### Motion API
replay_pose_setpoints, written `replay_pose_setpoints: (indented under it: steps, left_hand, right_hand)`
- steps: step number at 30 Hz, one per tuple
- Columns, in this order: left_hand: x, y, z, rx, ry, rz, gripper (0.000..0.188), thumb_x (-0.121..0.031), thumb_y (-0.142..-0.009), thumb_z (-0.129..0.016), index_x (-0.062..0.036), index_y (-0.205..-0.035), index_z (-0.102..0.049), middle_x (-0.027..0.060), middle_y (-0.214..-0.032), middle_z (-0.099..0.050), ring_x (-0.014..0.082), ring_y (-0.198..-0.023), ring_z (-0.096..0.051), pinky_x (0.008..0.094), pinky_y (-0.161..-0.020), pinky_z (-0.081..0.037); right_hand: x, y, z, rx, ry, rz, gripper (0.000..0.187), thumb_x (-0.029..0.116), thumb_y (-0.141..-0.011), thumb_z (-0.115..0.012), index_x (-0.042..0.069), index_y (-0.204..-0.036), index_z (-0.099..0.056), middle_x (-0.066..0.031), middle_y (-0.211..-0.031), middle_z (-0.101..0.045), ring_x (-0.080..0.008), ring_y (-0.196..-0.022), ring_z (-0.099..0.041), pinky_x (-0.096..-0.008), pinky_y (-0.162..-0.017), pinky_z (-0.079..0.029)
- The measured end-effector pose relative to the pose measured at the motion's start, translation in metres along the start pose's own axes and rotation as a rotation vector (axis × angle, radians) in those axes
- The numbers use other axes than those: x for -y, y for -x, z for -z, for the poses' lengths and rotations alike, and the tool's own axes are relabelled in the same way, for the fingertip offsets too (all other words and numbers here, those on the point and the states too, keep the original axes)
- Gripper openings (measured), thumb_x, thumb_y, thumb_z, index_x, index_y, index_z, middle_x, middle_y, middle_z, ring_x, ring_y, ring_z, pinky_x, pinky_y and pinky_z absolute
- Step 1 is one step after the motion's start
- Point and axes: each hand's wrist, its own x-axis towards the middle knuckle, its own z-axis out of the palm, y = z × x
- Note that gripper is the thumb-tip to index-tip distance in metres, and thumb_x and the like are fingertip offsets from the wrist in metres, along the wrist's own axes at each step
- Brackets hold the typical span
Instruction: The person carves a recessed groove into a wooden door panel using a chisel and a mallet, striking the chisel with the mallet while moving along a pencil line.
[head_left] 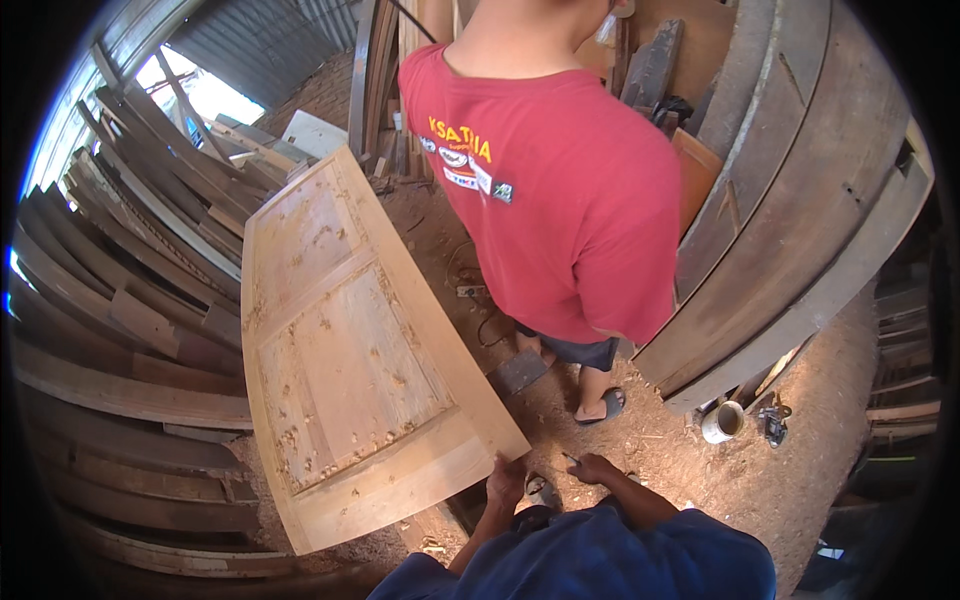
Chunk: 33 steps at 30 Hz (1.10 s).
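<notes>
One panelled wooden door (345, 350) is held at its lower corner, left of centre in the frame.

The left hand (506, 481) grips that corner; the right hand (592, 467) is closed on a thin tool, barely seen. The door's two panels look shaped, though chips are left strewn across them. One person in a red shirt (560, 190) stands at upper centre; one tin can (722, 421) sits on the floor at lower right.

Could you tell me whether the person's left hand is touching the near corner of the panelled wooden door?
Touching: the head view shows the left hand pressed against the wooden door at its near corner, no gap visible.
</notes>
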Motion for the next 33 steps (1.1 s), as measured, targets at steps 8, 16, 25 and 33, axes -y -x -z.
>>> replay_pose_setpoints:
  steps: [8, 16, 25, 33]
  left_hand:
    - [-0.077, -0.009, -0.049, 0.016, 1.316, 0.552, 0.028, -0.029, -0.095, -0.067, -0.0133, -0.118, -0.061, 0.007, -0.113, -0.066, 0.0259, -0.106, -0.059, 0.0416, -0.09, -0.048]
    - [-0.056, 0.013, 0.002, 0.012, 1.074, 0.387, 0.02, -0.032, -0.1, -0.058, -0.0151, -0.108, -0.064, 0.0005, -0.093, -0.065, 0.015, -0.083, -0.059, 0.0329, -0.077, -0.048]
    - [-0.065, 0.003, -0.009, -0.2, 0.836, 0.532, 0.022, -0.031, -0.094, -0.061, -0.0172, -0.079, -0.052, -0.0016, -0.065, -0.049, 0.015, -0.064, -0.049, 0.0339, -0.066, -0.044]
    - [0.01, 0.066, -0.126, 0.451, -0.013, 0.662, 0.019, -0.029, -0.093, -0.06, -0.0112, -0.093, -0.065, 0.0008, -0.06, -0.052, 0.0177, -0.052, -0.051, 0.035, -0.049, -0.044]
  right_hand:
    - [-0.259, 0.033, -0.127, -0.019, 0.039, -0.034, 0.051, 0.045, -0.088, -0.057, 0.002, -0.111, -0.072, -0.0211, -0.119, -0.068, -0.0375, -0.111, -0.065, -0.0472, -0.095, -0.051]
    - [-0.116, 0.048, -0.094, -0.146, -0.062, -0.135, 0.054, 0.052, -0.086, -0.056, 0.002, -0.097, -0.075, -0.0249, -0.097, -0.071, -0.0397, -0.095, -0.069, -0.0471, -0.084, -0.055]
    - [-0.121, 0.114, -0.077, -0.18, -0.174, -0.154, 0.039, 0.036, -0.086, -0.058, 0.009, -0.109, -0.073, -0.0199, -0.109, -0.071, -0.0383, -0.102, -0.068, -0.0515, -0.086, -0.053]
    - [-0.31, 0.242, -0.299, -0.187, -0.718, -0.198, 0.042, 0.036, -0.086, -0.064, 0.008, -0.116, -0.072, -0.0119, -0.12, -0.07, -0.0284, -0.113, -0.066, -0.0423, -0.095, -0.051]
